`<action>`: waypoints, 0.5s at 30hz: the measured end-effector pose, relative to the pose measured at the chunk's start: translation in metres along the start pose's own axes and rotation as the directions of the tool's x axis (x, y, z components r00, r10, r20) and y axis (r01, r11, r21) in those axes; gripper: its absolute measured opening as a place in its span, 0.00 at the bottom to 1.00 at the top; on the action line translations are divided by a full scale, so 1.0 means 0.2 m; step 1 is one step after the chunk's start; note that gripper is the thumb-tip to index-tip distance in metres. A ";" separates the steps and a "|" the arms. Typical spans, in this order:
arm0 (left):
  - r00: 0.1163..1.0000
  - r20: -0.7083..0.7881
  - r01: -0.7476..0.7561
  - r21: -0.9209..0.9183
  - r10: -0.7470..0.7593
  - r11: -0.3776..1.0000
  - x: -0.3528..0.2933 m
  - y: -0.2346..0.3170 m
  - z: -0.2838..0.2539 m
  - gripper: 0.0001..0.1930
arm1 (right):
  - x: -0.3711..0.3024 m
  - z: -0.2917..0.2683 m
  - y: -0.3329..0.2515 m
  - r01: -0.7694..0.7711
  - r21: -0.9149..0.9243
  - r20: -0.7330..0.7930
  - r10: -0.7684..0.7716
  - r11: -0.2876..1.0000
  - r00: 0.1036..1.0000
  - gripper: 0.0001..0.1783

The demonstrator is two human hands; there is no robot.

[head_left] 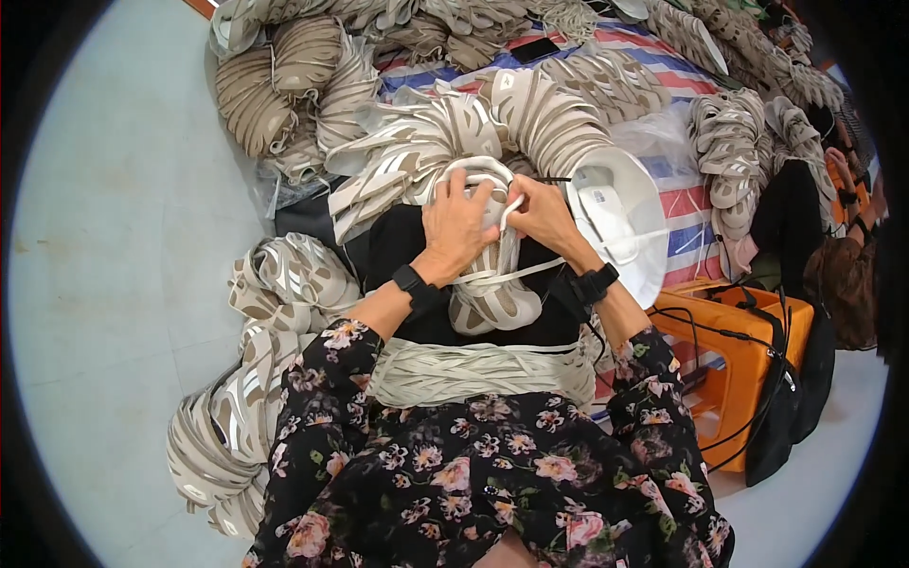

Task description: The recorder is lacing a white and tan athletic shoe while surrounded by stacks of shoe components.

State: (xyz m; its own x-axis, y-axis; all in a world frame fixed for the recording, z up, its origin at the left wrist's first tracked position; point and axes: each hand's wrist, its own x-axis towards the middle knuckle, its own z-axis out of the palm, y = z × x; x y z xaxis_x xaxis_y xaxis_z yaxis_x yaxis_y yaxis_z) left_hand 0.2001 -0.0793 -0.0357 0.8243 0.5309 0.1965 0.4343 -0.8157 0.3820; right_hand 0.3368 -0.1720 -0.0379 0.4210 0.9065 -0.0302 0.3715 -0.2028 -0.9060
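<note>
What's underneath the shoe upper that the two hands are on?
Black fabric shows on both sides of the beige shoe upper. What lies directly beneath is covered by the upper itself, so it can't be seen.

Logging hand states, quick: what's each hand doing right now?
Left hand: partly curled on the beige-and-white fabric shoe upper; grip cannot be told.
Right hand: closed, pinching a narrow white shoelace.

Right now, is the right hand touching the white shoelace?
Touching. The head view shows the right hand with its fingertips pinching the white shoelace, no gap between them.
</note>
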 end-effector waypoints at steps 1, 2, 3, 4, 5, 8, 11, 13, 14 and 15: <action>1.000 -0.007 -0.021 0.011 0.021 1.000 0.00 -0.01 0.01 0.30 | -0.01 0.01 0.02 0.010 -0.039 0.011 -0.010 0.999 1.000 0.07; 0.999 -0.012 -0.046 0.020 0.046 0.999 0.00 -0.01 0.02 0.30 | -0.02 0.03 0.05 0.005 -0.041 0.019 -0.004 0.999 1.000 0.07; 0.998 -0.029 -0.062 -0.008 0.061 0.998 0.01 -0.01 0.01 0.31 | -0.04 0.05 0.07 0.009 0.062 -0.028 -0.007 0.998 1.000 0.08; 0.998 -0.028 -0.055 -0.011 0.054 0.998 -0.01 -0.01 0.01 0.31 | -0.06 0.06 0.10 0.018 0.163 -0.076 -0.006 0.986 0.997 0.10; 0.996 -0.080 -0.041 -0.073 0.035 0.996 -0.01 -0.03 -0.01 0.33 | -0.08 0.07 0.09 -0.027 0.256 -0.017 0.033 0.966 0.999 0.13; 0.977 -0.213 -0.041 -0.204 -0.004 0.978 -0.06 -0.15 -0.02 0.34 | -0.16 0.07 0.05 -0.098 0.345 -0.113 0.144 0.933 0.983 0.16; 0.934 -0.092 0.243 -0.546 -0.345 0.802 -0.21 -0.18 -0.09 0.24 | -0.25 -0.02 0.10 -0.112 0.104 0.089 0.102 0.988 0.991 0.19; 0.933 0.088 0.331 -0.588 -0.348 0.738 -0.31 -0.17 -0.12 0.20 | -0.26 -0.05 0.03 -0.197 -0.170 0.432 0.253 0.965 0.866 0.26; 0.907 0.272 0.421 -0.613 -0.322 0.669 -0.34 -0.18 -0.13 0.18 | -0.25 -0.05 0.00 -0.194 -0.173 0.432 0.251 0.966 0.866 0.26; 0.908 0.268 0.420 -0.614 -0.323 0.668 -0.36 -0.20 -0.13 0.18 | -0.24 -0.05 -0.02 -0.225 -0.213 0.520 0.305 0.951 0.798 0.28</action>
State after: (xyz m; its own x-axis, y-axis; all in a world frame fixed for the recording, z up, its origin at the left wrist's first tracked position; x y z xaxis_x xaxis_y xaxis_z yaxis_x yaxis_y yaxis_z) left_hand 0.1147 -0.0787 -0.0423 0.7051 0.6839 -0.1873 0.4130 -0.1814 0.8925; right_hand 0.3241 -0.2176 -0.0275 0.0194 0.8538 -0.5203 0.4349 -0.4758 -0.7645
